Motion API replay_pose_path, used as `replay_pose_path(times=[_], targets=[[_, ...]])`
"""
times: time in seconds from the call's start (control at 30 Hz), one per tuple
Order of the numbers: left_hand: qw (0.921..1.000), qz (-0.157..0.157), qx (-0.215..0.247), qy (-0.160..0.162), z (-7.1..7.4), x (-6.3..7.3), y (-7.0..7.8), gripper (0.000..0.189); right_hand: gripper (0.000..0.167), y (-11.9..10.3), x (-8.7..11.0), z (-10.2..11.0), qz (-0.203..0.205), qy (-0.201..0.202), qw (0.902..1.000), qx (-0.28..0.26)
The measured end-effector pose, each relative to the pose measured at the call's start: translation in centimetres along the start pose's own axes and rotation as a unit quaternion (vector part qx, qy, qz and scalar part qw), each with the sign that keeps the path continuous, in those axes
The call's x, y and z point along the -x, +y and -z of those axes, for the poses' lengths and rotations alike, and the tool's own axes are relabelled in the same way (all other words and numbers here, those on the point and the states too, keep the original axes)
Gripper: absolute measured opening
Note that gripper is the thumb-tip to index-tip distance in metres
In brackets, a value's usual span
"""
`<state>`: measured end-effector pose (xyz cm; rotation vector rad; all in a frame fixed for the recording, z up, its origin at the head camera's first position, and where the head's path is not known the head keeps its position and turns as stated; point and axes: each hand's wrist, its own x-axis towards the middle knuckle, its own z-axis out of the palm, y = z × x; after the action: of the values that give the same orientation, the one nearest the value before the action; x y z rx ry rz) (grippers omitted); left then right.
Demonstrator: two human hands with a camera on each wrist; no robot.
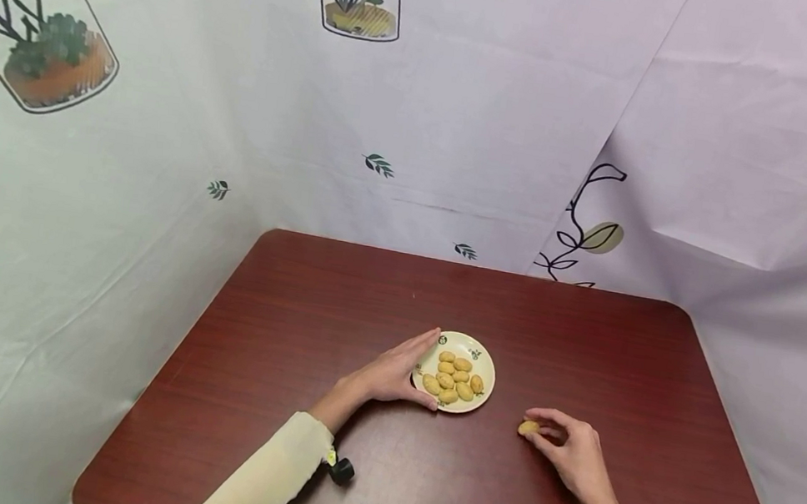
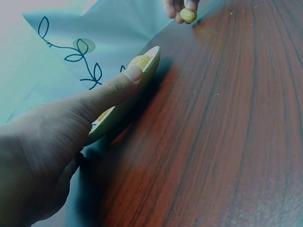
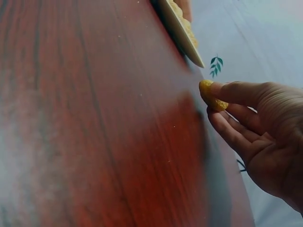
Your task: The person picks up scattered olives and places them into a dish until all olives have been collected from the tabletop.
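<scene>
A small round cream plate (image 1: pixel 487 361) with a printed green pattern carries several small yellow oval pieces (image 1: pixel 463 365) that look like little potatoes. At its left side my left hand (image 1: pixel 398 371) holds the rim, fingers along the far-left edge and thumb along the near edge. The thumb (image 2: pixel 118 87) lies over the rim in the left wrist view. To the right of the plate, my right hand (image 1: pixel 573 454) pinches one small yellow potato-like piece (image 3: pixel 213 96) between thumb and fingertips. Its surface looks wrinkled in the right wrist view.
The dark red-brown wooden table (image 1: pixel 339 286) has rounded corners. White cloth (image 1: pixel 464 125) printed with plants hangs behind and on both sides of it. A small black device (image 1: pixel 342 471) sits at the left wrist, by the cream sleeve (image 1: pixel 279 464).
</scene>
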<state>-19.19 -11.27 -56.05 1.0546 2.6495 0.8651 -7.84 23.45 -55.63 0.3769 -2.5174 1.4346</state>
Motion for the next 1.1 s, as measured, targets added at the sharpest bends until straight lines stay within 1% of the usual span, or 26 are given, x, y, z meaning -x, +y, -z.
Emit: replay_pose_path(times=[0.13,0.5,0.9,1.1], targets=[[1.0,0.002,0.0,-0.001,0.0,0.0,0.1,0.131,0.032,-0.2,-0.3,0.1,-0.007,-0.001,0.9999,-0.016],[1.0,0.001,-0.003,-0.001,0.0,0.0,0.1,0.131,0.031,-0.7,-2.2,-0.5,0.007,-0.003,0.9992,-0.04],[0.9999,0.01,-0.006,-0.007,0.1,0.0,0.2,0.131,0.029,-1.1,-5.5,-1.1,0.01,-0.03,0.9986,-0.043],[1.0,0.005,-0.005,-0.003,0.1,0.0,0.2,0.131,0.031,-1.7,-7.2,-1.8,0.02,-0.04,0.9974,-0.057]])
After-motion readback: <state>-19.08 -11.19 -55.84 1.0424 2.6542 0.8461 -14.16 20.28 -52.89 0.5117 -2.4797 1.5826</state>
